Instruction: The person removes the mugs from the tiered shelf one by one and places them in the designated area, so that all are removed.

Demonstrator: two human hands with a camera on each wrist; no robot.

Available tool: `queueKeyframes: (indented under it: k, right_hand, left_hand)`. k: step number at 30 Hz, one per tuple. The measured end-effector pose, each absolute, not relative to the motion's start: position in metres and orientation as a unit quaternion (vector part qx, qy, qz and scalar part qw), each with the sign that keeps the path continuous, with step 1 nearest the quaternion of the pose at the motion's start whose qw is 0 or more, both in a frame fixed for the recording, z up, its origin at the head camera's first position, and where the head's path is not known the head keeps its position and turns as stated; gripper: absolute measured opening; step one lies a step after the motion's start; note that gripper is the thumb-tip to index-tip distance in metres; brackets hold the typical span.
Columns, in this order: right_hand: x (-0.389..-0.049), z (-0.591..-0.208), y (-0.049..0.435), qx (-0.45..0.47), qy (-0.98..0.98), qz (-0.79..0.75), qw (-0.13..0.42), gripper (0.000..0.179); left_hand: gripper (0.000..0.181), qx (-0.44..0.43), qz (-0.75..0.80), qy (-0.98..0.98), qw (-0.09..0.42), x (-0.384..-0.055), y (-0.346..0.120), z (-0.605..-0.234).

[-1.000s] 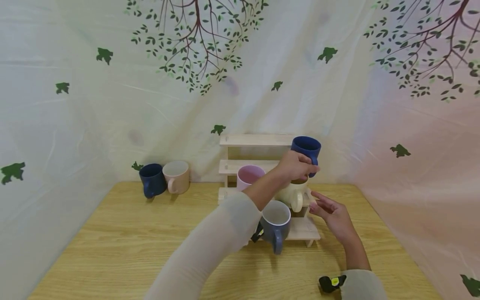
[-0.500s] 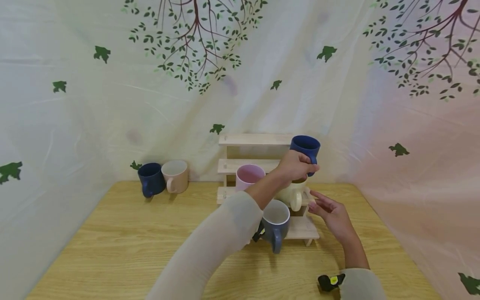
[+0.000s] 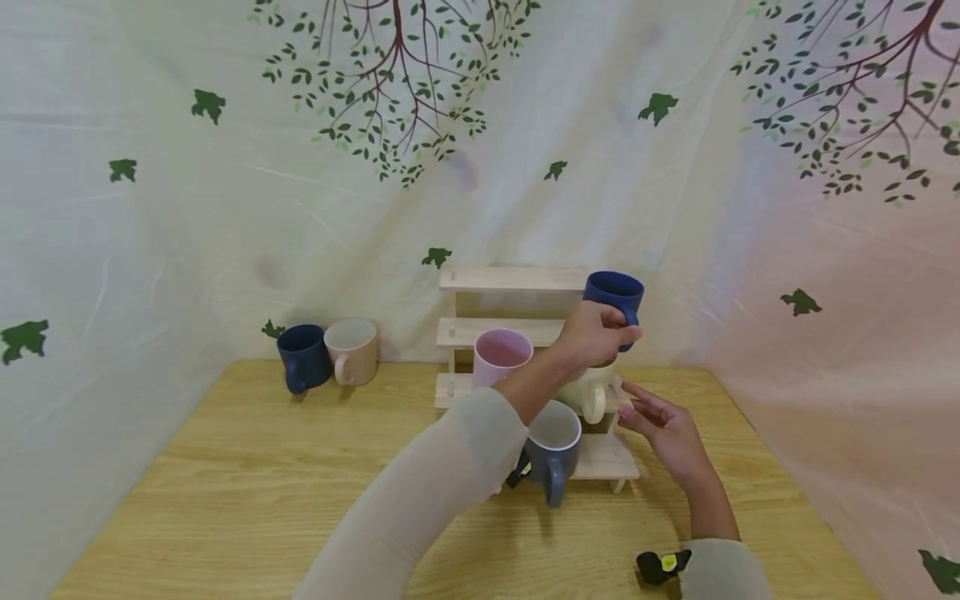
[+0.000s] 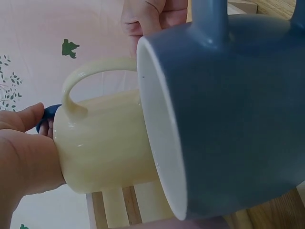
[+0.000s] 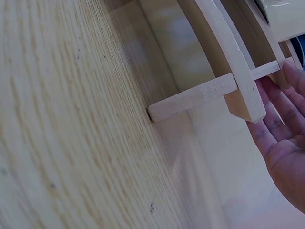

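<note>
My left hand (image 3: pixel 596 333) grips the handle of a blue mug (image 3: pixel 613 290) at the right end of the tiered wooden rack (image 3: pixel 517 279). Whether that mug touches a shelf is hidden. In the left wrist view, the thumb lies on its blue handle (image 4: pixel 51 112), beyond the cream mug (image 4: pixel 105 143). My right hand (image 3: pixel 667 433) holds the rack's right side; the right wrist view has its thumb and fingers about a shelf end (image 5: pixel 248 102). A pink mug (image 3: pixel 502 348) shares a shelf with the cream mug. Lower down stands a grey-blue mug (image 3: pixel 553 450), handle forward.
On the wooden table (image 3: pixel 285 467), left of the rack, a dark navy mug (image 3: pixel 303 358) and a pale pink mug (image 3: pixel 352 352) stand side by side. A printed cloth backdrop (image 3: pixel 360 225) hangs close behind. My left forearm crosses in front of the rack.
Almost nothing differs: my left hand keeps the blue mug at the rack's right end and my right hand stays at the side. The whole view shifts slightly.
</note>
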State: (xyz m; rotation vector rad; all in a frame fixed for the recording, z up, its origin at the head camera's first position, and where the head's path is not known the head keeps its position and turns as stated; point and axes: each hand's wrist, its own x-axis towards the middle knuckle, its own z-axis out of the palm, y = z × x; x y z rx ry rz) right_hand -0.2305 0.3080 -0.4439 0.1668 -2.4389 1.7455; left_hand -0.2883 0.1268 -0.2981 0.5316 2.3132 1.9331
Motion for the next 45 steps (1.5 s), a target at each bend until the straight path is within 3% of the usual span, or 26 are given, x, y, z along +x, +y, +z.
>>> queueKeyframes:
  k: [11, 17, 31, 45]
  right_hand:
    - [-0.229, -0.443, 0.309, 0.057, -0.811, 0.578, 0.067, 0.054]
    - [-0.228, -0.443, 0.309, 0.056, -0.813, 0.576, 0.064, 0.054]
    - [-0.227, -0.441, 0.308, 0.053, -0.813, 0.576, 0.063, 0.055]
    - [-0.23, -0.445, 0.308, 0.054, -0.811, 0.578, 0.068, 0.055]
  left_hand:
    - [0.016, 0.208, 0.639, 0.741, 0.009, -0.286, 0.128, -0.3]
    - [0.018, 0.177, 0.662, 0.728, 0.025, -0.283, 0.129, -0.297]
    - [0.022, 0.207, 0.697, 0.684, 0.06, -0.286, 0.12, -0.291]
    - [0.025, 0.231, 0.67, 0.704, 0.042, -0.29, 0.09, -0.276]
